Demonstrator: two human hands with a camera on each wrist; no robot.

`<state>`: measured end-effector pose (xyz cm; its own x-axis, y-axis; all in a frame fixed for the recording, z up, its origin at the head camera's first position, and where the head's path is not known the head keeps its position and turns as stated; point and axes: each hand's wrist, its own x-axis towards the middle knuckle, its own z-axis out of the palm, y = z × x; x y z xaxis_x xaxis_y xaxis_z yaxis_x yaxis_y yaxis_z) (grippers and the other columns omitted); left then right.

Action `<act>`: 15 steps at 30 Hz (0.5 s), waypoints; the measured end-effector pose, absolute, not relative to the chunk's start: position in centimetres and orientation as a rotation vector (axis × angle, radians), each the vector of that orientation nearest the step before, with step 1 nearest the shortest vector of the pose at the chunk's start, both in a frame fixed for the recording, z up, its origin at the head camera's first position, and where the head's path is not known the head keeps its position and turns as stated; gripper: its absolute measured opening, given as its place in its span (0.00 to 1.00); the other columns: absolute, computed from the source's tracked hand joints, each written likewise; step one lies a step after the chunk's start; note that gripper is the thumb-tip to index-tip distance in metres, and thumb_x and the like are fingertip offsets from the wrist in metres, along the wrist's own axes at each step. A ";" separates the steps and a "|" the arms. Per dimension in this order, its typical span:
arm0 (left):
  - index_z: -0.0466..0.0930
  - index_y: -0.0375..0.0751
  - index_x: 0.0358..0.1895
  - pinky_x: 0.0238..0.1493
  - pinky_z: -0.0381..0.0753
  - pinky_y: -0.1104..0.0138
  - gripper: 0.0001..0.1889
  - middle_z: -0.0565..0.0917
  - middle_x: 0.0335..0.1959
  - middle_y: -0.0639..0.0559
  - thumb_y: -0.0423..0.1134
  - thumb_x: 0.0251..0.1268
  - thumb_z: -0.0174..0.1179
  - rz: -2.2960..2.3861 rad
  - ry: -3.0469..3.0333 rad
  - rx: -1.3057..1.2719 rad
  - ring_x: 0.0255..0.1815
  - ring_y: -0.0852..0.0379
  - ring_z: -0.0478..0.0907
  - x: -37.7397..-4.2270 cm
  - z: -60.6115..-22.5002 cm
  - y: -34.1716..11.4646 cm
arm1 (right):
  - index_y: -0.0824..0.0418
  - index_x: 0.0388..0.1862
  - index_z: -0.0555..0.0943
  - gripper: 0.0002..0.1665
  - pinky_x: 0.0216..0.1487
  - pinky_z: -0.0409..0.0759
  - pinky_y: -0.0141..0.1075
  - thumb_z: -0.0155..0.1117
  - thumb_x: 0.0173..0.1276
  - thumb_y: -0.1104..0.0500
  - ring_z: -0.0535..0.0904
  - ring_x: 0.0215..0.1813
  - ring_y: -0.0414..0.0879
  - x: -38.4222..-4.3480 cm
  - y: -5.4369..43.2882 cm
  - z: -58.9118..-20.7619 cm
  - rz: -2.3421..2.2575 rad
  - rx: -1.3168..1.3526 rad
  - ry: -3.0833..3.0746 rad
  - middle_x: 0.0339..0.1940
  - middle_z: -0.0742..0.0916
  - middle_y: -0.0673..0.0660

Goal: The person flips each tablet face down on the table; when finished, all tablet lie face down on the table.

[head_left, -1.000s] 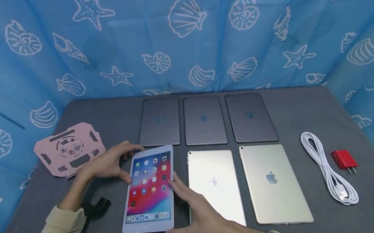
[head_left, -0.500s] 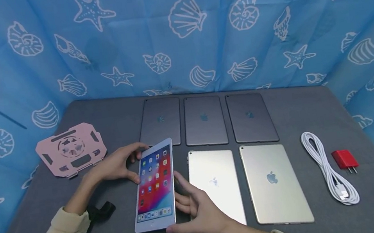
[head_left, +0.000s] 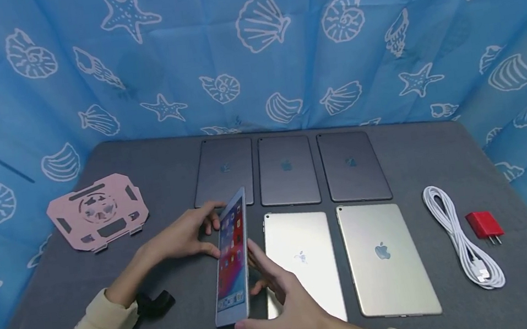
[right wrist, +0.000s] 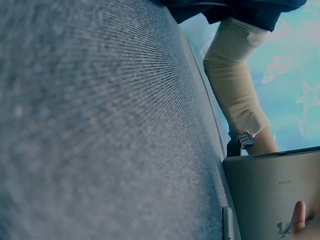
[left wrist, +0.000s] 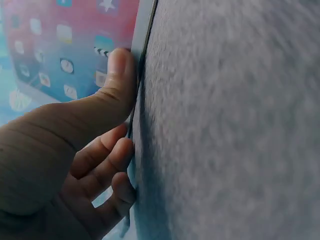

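Observation:
A white-framed tablet (head_left: 230,260) with its home screen lit stands steeply tilted, its left long edge low near the grey cloth. My left hand (head_left: 185,235) grips that edge; in the left wrist view the thumb (left wrist: 120,65) lies on the screen and several fingers are behind. My right hand (head_left: 292,308) holds the raised right side, thumb at the bottom corner, fingers partly hidden behind. The right wrist view shows the tablet's plain metallic back (right wrist: 260,195) with a fingertip (right wrist: 298,215) near its logo. Face down to the right lies a silver tablet (head_left: 302,259).
A gold tablet (head_left: 388,259) lies right of the silver one. Three dark grey tablets (head_left: 286,170) make a row behind. A pink stand (head_left: 99,208) sits at left; a coiled white cable (head_left: 460,238) and a red charger plug (head_left: 485,225) lie at right. A blue curtain (head_left: 207,44) closes the back.
The tablet's right side has been tipped up from a shallow slant to nearly upright, and the tablet has shifted right. My left hand moved right with it; the right hand stayed near its place.

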<state>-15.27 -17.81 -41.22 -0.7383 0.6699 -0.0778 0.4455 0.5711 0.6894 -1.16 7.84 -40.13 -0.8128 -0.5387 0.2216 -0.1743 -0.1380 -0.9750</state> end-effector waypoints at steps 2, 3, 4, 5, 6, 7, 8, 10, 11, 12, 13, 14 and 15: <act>0.60 0.38 0.76 0.45 0.74 0.69 0.52 0.80 0.44 0.54 0.45 0.49 0.81 0.938 2.464 0.927 0.41 0.60 0.73 -15.3 -40.9 -17.6 | 0.55 0.86 0.48 0.64 0.55 0.81 0.36 0.76 0.59 0.66 0.63 0.82 0.50 -1.1 7.8 -40.1 -2.040 -0.820 1.911 0.85 0.59 0.60; 0.59 0.38 0.76 0.45 0.76 0.70 0.51 0.80 0.44 0.54 0.46 0.51 0.80 0.926 2.455 0.936 0.41 0.60 0.74 -15.3 -40.7 -17.6 | 0.55 0.86 0.49 0.64 0.54 0.81 0.36 0.77 0.58 0.66 0.64 0.81 0.50 -1.1 7.8 -40.0 -2.042 -0.825 1.928 0.85 0.60 0.61; 0.58 0.38 0.77 0.44 0.77 0.70 0.51 0.80 0.45 0.53 0.46 0.53 0.79 0.923 2.436 0.949 0.42 0.60 0.74 -15.4 -40.5 -17.6 | 0.55 0.86 0.49 0.64 0.53 0.81 0.36 0.77 0.57 0.66 0.65 0.81 0.50 -1.0 7.8 -40.0 -2.043 -0.826 1.940 0.84 0.61 0.61; 0.57 0.38 0.78 0.43 0.79 0.70 0.51 0.80 0.45 0.52 0.46 0.55 0.78 0.922 2.411 0.962 0.42 0.59 0.76 -15.5 -40.1 -17.6 | 0.55 0.86 0.50 0.64 0.52 0.80 0.36 0.77 0.57 0.65 0.65 0.80 0.50 -1.0 7.7 -40.0 -2.043 -0.818 1.946 0.84 0.62 0.61; 0.55 0.38 0.79 0.42 0.81 0.70 0.51 0.81 0.45 0.51 0.46 0.57 0.76 0.922 2.383 0.976 0.43 0.58 0.77 -15.5 -39.7 -17.6 | 0.54 0.85 0.50 0.63 0.52 0.80 0.36 0.77 0.57 0.65 0.65 0.80 0.50 -1.0 7.7 -39.9 -2.044 -0.807 1.948 0.84 0.62 0.61; 0.52 0.38 0.80 0.42 0.83 0.69 0.51 0.81 0.46 0.50 0.47 0.60 0.75 0.926 2.352 0.987 0.44 0.58 0.78 -15.6 -39.2 -17.6 | 0.54 0.85 0.50 0.63 0.51 0.80 0.36 0.77 0.58 0.65 0.65 0.81 0.51 -0.9 7.6 -39.9 -2.045 -0.799 1.945 0.84 0.62 0.61; 0.49 0.39 0.81 0.43 0.84 0.67 0.51 0.82 0.47 0.49 0.47 0.63 0.73 0.924 2.329 0.994 0.45 0.57 0.80 -15.6 -38.7 -17.6 | 0.53 0.85 0.51 0.63 0.51 0.80 0.36 0.77 0.58 0.65 0.64 0.81 0.52 -0.9 7.6 -39.8 -2.044 -0.792 1.944 0.84 0.62 0.60; 0.42 0.42 0.83 0.46 0.85 0.62 0.51 0.83 0.49 0.47 0.51 0.68 0.67 0.918 2.288 0.990 0.47 0.56 0.82 -15.5 -37.5 -17.5 | 0.50 0.86 0.51 0.63 0.52 0.79 0.36 0.76 0.58 0.65 0.63 0.81 0.53 -0.9 7.5 -39.7 -2.041 -0.772 1.936 0.85 0.61 0.58; 0.39 0.44 0.84 0.48 0.85 0.60 0.52 0.84 0.50 0.47 0.55 0.70 0.64 0.908 2.281 0.984 0.48 0.56 0.84 -15.4 -36.9 -17.4 | 0.49 0.86 0.51 0.62 0.52 0.79 0.36 0.75 0.58 0.65 0.63 0.81 0.52 -0.9 7.4 -39.6 -2.038 -0.770 1.936 0.85 0.61 0.57; 0.35 0.47 0.84 0.50 0.85 0.57 0.52 0.85 0.51 0.47 0.60 0.71 0.61 0.898 2.280 0.975 0.48 0.56 0.85 -15.3 -36.4 -17.3 | 0.48 0.85 0.51 0.63 0.52 0.79 0.36 0.75 0.58 0.65 0.63 0.81 0.51 -0.9 7.3 -39.6 -2.033 -0.771 1.938 0.85 0.61 0.56; 0.33 0.49 0.85 0.51 0.84 0.55 0.53 0.86 0.51 0.46 0.64 0.72 0.57 0.893 2.284 0.963 0.49 0.56 0.86 -15.2 -36.0 -17.1 | 0.47 0.85 0.51 0.63 0.52 0.79 0.37 0.76 0.58 0.65 0.64 0.81 0.50 -0.9 7.2 -39.5 -2.028 -0.779 1.947 0.85 0.62 0.55; 0.32 0.51 0.85 0.52 0.84 0.53 0.53 0.87 0.52 0.45 0.68 0.72 0.53 0.884 2.297 0.955 0.49 0.55 0.87 -15.1 -35.5 -17.0 | 0.47 0.85 0.51 0.63 0.52 0.79 0.37 0.76 0.58 0.65 0.64 0.80 0.50 -0.9 7.1 -39.4 -2.022 -0.788 1.958 0.85 0.62 0.54; 0.30 0.53 0.84 0.53 0.84 0.51 0.53 0.88 0.52 0.45 0.71 0.71 0.51 0.882 2.309 0.946 0.49 0.54 0.87 -15.0 -35.2 -16.8 | 0.47 0.85 0.51 0.63 0.52 0.79 0.37 0.76 0.58 0.64 0.65 0.79 0.49 -1.0 6.9 -39.3 -2.011 -0.794 1.977 0.85 0.62 0.52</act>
